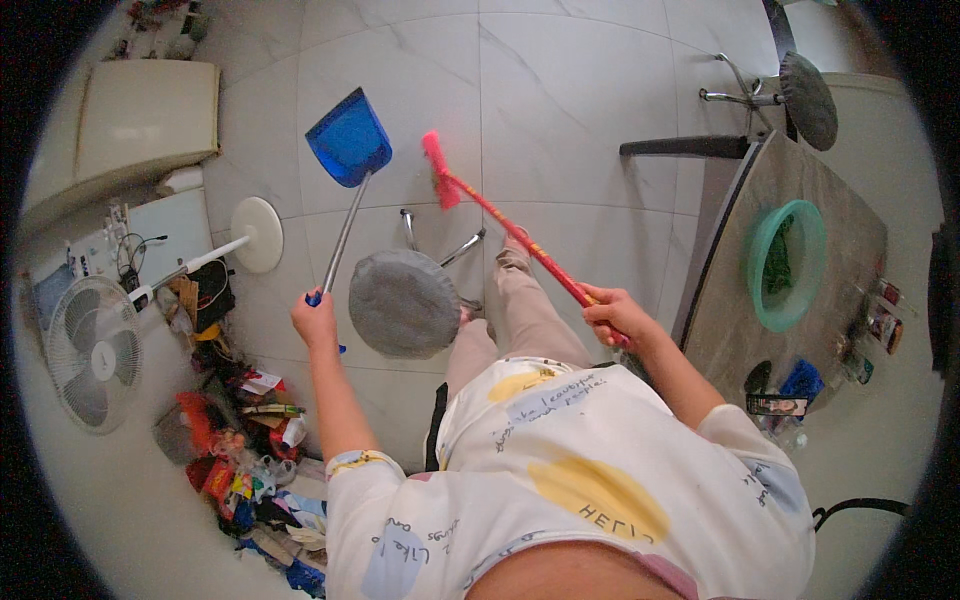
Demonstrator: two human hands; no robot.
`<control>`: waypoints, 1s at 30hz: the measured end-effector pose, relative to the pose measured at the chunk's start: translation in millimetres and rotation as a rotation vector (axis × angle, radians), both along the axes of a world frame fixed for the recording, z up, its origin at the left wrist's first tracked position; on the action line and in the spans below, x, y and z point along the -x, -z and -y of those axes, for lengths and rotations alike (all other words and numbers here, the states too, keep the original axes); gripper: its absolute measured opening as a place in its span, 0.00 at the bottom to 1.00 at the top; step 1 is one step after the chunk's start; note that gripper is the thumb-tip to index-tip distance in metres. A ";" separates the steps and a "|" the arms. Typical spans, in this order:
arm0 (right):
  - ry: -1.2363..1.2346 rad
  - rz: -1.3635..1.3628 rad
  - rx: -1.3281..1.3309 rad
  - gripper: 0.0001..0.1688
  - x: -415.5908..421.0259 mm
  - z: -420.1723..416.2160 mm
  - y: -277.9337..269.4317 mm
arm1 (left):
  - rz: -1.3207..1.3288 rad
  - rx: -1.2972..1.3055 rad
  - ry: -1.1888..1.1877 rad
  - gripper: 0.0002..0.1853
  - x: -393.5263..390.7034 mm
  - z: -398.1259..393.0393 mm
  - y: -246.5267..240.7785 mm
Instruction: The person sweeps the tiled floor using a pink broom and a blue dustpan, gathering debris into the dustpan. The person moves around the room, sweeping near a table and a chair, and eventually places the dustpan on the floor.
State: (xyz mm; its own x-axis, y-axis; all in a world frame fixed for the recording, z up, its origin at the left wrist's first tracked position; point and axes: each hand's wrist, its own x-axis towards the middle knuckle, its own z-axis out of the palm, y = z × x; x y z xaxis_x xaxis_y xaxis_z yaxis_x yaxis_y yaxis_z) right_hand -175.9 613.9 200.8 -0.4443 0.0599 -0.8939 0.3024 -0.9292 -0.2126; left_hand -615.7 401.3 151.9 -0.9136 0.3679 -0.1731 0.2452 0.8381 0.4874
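Note:
My left hand (315, 321) grips the upper end of the metal handle of a blue dustpan (349, 139), whose pan lies ahead at the left over the tiled floor. In my right hand (616, 315) is the red handle of a broom with pink bristles (441, 171). The broom head is to the right of the dustpan, apart from it. A round stool with a grey fabric cover (403, 304) stands between the two handles, close in front of my legs.
At the left stand a white fan (103, 361) and a heap of mixed bags and packages (240, 480). A table (802, 180) on the right bears a green basin (817, 262) with leafy greens in it. Another grey-topped stool (808, 101) is at the upper right.

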 end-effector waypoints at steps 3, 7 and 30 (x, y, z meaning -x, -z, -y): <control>-0.072 -0.042 0.048 0.32 26.3 -3.2 14.3 | -0.055 0.032 -0.056 0.10 -10.4 -5.1 -12.8; -0.205 -0.047 -0.034 0.30 52.8 -3.2 59.3 | -0.077 0.026 -0.053 0.11 -15.7 -8.5 -23.7; 0.100 0.178 -0.413 0.34 -29.2 -31.6 -30.9 | -0.138 0.598 0.461 0.09 -30.3 -113.2 -27.5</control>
State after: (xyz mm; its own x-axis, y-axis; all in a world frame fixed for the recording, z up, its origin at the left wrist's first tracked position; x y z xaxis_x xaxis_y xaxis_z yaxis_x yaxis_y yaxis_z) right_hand -146.7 645.5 231.7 -0.2600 0.4619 -0.8479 0.2808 -0.8040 -0.5241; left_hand -585.5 514.5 179.5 -0.7185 0.5964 -0.3578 0.6594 0.7478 -0.0776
